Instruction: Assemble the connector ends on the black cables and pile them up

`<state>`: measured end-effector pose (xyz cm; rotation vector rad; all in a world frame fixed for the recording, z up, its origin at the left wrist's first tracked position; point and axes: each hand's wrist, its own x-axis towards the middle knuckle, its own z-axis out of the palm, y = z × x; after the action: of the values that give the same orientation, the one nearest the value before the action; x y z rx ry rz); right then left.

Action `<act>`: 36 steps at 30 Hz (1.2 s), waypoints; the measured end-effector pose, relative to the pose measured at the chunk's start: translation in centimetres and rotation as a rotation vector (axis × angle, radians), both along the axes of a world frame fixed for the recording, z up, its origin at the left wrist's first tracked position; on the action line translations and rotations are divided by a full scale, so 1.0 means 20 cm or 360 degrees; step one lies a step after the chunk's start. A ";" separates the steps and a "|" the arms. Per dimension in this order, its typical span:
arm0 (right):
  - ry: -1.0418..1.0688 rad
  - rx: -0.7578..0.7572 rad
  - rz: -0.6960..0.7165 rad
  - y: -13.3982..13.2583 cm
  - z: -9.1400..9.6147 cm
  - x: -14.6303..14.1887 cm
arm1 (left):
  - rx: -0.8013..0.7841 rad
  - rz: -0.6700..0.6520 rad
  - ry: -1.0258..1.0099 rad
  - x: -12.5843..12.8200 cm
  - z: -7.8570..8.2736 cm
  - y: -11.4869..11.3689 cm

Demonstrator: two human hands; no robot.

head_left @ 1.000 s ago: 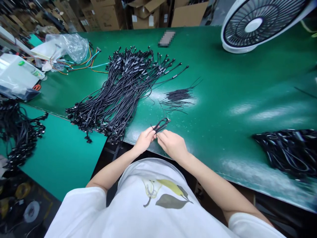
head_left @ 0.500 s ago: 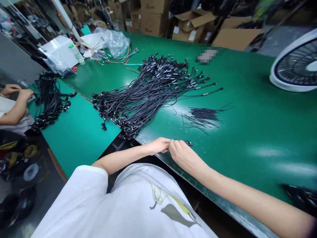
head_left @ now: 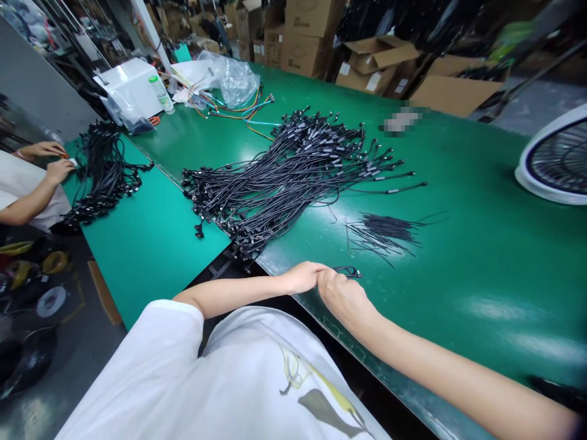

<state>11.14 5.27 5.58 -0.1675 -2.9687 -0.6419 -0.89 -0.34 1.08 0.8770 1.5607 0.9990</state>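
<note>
At the near edge of the green table, my left hand (head_left: pixel 303 277) and my right hand (head_left: pixel 345 296) meet with their fingers pressed together. A folded black cable (head_left: pixel 352 272) with a small connector end sticks out past the fingers of my right hand, and both hands are closed on it. My fingers hide the middle of that cable. Beyond the hands lies a big pile of black cables (head_left: pixel 279 177) with plugs at both ends. A loose bunch of thin black ties (head_left: pixel 389 229) rests on the table just past my right hand.
A white fan (head_left: pixel 557 159) stands at the right. At the back left are a white box (head_left: pixel 131 91), clear plastic bags (head_left: pixel 236 82) and coloured wires. Cardboard boxes (head_left: pixel 380 61) line the far side. At the left, another person's hands (head_left: pixel 55 162) work beside more black cables (head_left: pixel 103 177).
The view has swung slightly, so the scene sits further right and lower. My hands stay together, with a little more of the folded cable showing past the right one. The other person's hands have shifted.
</note>
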 end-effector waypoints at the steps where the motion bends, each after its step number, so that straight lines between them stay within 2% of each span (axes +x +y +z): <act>1: -0.0010 -0.0021 -0.0013 0.00 -0.01 0.00 | -0.0012 -0.0004 0.0008 0.00 0.00 0.00; 6: -0.0072 -0.0150 -0.0047 0.01 -0.07 -0.01 | -0.0091 0.0060 -0.0122 0.00 -0.02 0.01; 10: -0.0218 -0.0248 0.0130 0.08 -0.07 -0.02 | -0.0272 0.0053 -0.0447 -0.04 -0.01 -0.01; 12: -0.0302 -0.0334 0.0189 0.13 -0.05 -0.02 | -0.0261 0.0127 -0.0652 -0.05 0.01 -0.01; 14: -0.0287 -0.0460 0.0101 0.17 -0.03 -0.04 | -0.0185 0.0296 -0.0825 -0.07 0.03 0.01; 16: -0.0137 -0.0632 -0.0136 0.17 -0.04 -0.07 | -0.0106 0.0490 -0.0899 -0.07 0.04 0.05; 19: 0.0306 -0.1087 -0.0504 0.14 -0.09 -0.10 | 0.0027 0.0713 -0.0887 -0.07 0.04 0.09; 22: 0.0734 -0.1890 -0.0724 0.13 -0.17 -0.12 | 0.0252 0.0735 -0.0824 -0.08 0.05 0.09; 24: 0.0890 -0.2418 -0.0822 0.16 -0.20 -0.10 | 0.0400 0.0587 -0.0615 -0.09 0.07 0.05; 25: 0.0947 -0.2589 -0.0869 0.17 -0.20 -0.09 | 0.0448 0.0455 -0.0460 -0.09 0.08 0.04; 26: 0.0999 -0.2664 -0.0908 0.19 -0.19 -0.08 | 0.0474 0.0296 -0.0304 -0.09 0.09 0.02; 28: 0.1052 -0.2556 -0.0898 0.19 -0.15 -0.04 | 0.0432 -0.0003 -0.0124 -0.11 0.10 0.01; 29: 0.1022 -0.2448 -0.0828 0.18 -0.12 -0.03 | 0.0367 -0.0069 -0.0126 -0.11 0.10 0.01; 31: 0.0832 -0.2317 -0.0607 0.13 -0.08 -0.01 | 0.0229 -0.0053 -0.0241 -0.14 0.10 0.02; 33: 0.0607 -0.2362 -0.0440 0.10 -0.07 -0.02 | 0.0206 0.0056 -0.0360 -0.17 0.13 0.03; 36: 0.0561 -0.2396 -0.0545 0.12 -0.11 -0.02 | 0.0427 0.0013 -0.0265 -0.18 0.20 0.01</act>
<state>10.68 7.57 3.29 -0.7477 -2.3702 1.4976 -4.41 -0.16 5.12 0.9441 1.3100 1.2747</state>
